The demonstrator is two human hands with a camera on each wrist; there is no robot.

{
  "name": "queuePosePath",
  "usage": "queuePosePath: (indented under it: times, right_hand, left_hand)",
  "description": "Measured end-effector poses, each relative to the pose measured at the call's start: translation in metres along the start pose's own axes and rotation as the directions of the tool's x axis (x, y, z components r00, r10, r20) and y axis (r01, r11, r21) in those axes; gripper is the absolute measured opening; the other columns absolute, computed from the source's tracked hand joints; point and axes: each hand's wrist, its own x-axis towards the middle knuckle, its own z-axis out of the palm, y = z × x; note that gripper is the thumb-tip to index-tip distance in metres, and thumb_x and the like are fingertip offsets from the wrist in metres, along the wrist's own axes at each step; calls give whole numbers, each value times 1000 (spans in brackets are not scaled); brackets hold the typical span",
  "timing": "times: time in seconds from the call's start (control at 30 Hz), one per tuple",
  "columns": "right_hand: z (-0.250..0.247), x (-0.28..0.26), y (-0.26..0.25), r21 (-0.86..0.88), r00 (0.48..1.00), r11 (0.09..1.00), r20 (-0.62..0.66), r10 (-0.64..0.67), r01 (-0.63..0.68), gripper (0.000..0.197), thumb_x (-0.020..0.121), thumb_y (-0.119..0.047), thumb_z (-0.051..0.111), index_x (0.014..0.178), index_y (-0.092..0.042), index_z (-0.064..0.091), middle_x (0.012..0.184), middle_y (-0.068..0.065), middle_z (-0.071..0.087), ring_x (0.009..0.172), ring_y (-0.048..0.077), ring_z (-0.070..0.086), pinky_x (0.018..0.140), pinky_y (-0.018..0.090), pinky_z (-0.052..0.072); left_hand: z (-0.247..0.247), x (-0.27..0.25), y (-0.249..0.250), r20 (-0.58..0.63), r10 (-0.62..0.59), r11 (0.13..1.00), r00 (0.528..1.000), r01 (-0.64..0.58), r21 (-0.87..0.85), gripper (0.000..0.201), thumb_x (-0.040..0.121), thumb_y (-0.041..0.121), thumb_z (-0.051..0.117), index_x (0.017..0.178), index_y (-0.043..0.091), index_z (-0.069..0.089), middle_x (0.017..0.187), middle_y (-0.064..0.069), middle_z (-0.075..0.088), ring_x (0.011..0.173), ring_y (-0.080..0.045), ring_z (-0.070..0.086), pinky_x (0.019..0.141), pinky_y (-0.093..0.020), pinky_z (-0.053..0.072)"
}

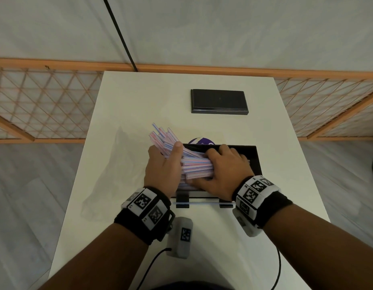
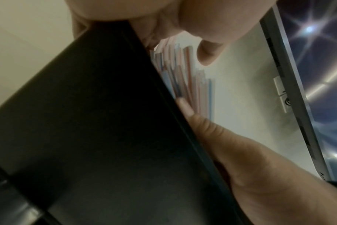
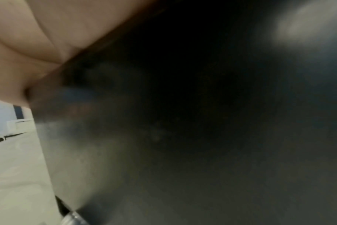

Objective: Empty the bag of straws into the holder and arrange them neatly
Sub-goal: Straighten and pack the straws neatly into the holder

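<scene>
While the straws (image 1: pixel 189 162) are lying mostly across the open black holder (image 1: pixel 254 162), a good part of the bundle is still fanning out past its left edge over the white table (image 1: pixel 139 97), so you are only partway through the tidying. Your left hand (image 1: pixel 163 170) is cupping the loose left ends, thumb curling over the top of the fan, and your right hand (image 1: pixel 221 172) is wrapping the middle of the bundle, fingers over it and thumb under (both hands are holding straws, neither one lying flat). Judging from this, the emptying is looking done: the clear bag (image 1: pixel 110 176) is lying slack on the table to your left with no straws showing in it. What is remaining, as far as I can judge, is squaring the ends and settling the whole bundle inside the walls. One straw (image 1: pixel 202 203) is resting on the brackets at the near side of the holder.

Beyond the holder, a flat black lid-like piece (image 1: pixel 219 101) is sitting well apart at the far end, and a purple round thing (image 1: pixel 199 141) is peeking out behind the holder's far wall; I cannot tell what it is. Your right wrist view is showing almost nothing but dark blur, and your hands are hiding how the straws are sitting inside.
</scene>
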Motion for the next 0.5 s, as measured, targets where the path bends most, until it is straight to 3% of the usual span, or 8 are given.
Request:
queuePosePath:
  times: [0.1, 0.17, 0.3, 0.4, 0.5]
  right_hand:
    - [2, 2, -1, 42, 1000, 999, 28, -10, 9, 87, 62, -94, 39, 122, -31, 46, 115, -3, 55, 108, 25, 54, 99, 47, 41]
    - [6, 1, -3, 81, 998, 996, 45, -49, 45, 87, 63, -92, 39, 130, -36, 40, 115, -4, 54, 108, 26, 53, 101, 48, 38]
    - [5, 3, -7, 52, 997, 997, 49, -56, 53, 88, 65, -92, 42, 138, -42, 38, 116, -2, 48, 112, 25, 46, 102, 49, 35]
    - [7, 4, -10, 71, 996, 995, 51, -74, 70, 83, 65, -91, 42, 124, -33, 45, 114, -5, 51, 107, 22, 50, 101, 47, 38]
    - [8, 5, -11, 116, 993, 988, 48, -104, 98, 63, 69, -81, 50, 106, -30, 45, 103, -9, 59, 96, 22, 57, 97, 47, 41]
  left_hand:
    - [1, 0, 0, 7, 20, 1000, 1000, -20, 17, 56, 91, 62, 51, 124, 17, 49, 118, 0, 64, 107, -24, 63, 101, -47, 49]
    - [2, 0, -1, 38, 17, 1000, 999, -18, 21, 53, 97, 58, 48, 129, 16, 47, 125, -3, 63, 110, -24, 62, 100, -43, 49]
    - [3, 1, 0, 42, 17, 1000, 999, -18, 16, 48, 101, 54, 42, 129, 14, 47, 117, 0, 62, 96, -17, 60, 78, -27, 45]
    - [2, -2, 0, -26, 34, 999, 999, -34, -14, 45, 101, 54, 45, 121, 14, 49, 102, 1, 64, 85, -15, 62, 80, -33, 48]
    - [1, 0, 0, -96, 19, 996, 995, -27, -84, 37, 100, 51, 49, 112, 16, 51, 93, 7, 62, 85, -16, 64, 83, -40, 53]
